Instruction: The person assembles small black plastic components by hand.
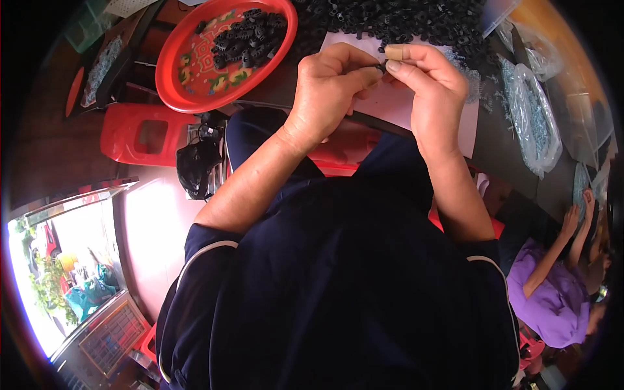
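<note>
Sitting pinched between the fingers is a small black part.

It looks like a small workshop: the counter carries heaped black parts, a tray and bags of small pieces.

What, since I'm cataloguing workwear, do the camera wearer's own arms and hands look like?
The short sleeves are dark navy, edged with thin pale piping. Below them, both forearms and wrists are bare. The left hand is ungloved; the right hand has a tan covering, perhaps tape, around one fingertip.
</note>
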{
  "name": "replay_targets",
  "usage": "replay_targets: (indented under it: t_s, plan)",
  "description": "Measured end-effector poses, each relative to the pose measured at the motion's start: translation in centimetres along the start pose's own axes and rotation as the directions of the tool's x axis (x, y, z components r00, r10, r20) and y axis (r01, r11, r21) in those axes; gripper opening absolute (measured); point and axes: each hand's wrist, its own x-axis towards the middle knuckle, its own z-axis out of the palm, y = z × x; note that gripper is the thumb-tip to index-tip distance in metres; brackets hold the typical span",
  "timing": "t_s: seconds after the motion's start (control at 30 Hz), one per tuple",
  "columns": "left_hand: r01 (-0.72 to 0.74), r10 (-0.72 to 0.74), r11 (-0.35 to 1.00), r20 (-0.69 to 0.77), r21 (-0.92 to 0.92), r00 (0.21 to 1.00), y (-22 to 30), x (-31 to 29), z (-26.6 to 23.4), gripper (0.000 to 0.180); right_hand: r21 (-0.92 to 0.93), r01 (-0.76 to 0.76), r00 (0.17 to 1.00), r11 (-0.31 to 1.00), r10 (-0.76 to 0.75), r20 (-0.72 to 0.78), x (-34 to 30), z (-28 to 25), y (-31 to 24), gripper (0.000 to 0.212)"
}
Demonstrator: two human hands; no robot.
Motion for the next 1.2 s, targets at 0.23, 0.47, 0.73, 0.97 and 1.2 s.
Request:
replay_targets:
  t_s: [0.23, 0.47, 0.73, 0.97, 1.2]
  plan:
    - [0.029, -0.029, 0.999, -0.011, -0.030, 1.000, -0.3, 0.1, 0.0, 0.012, -0.408, 0.388, 0.922, 0.826, -0.342, 0.183, -0.1, -0.5, 0.3, 0.018]
    - [-0.033, 0.033, 0.997, 0.000, 0.068, 0.999, -0.5, 0.0, 0.0, 0.011, -0.445, 0.423, 0.906, 0.789, -0.373, 0.201, 0.9, -0.7, 0.2, 0.024]
    - [-0.097, 0.103, 0.990, -0.053, 0.106, 0.993, -1.4, 0.2, 0.4, 0.011, -0.598, 0.602, 0.789, 0.530, -0.509, 0.343, 1.1, 0.0, -0.3, 0.033]
    - [-0.178, 0.208, 0.949, -0.091, 0.258, 0.974, -0.9, 0.0, 1.1, 0.012, -0.587, 0.760, 0.581, 0.280, -0.698, 0.419, 1.1, 0.3, 1.1, 0.038]
    - [-0.084, 0.095, 0.978, -0.050, 0.190, 0.994, -0.9, 0.1, 0.5, 0.010, -0.436, 0.514, 0.852, 0.739, -0.498, 0.160, 0.3, -0.2, 1.2, 0.028]
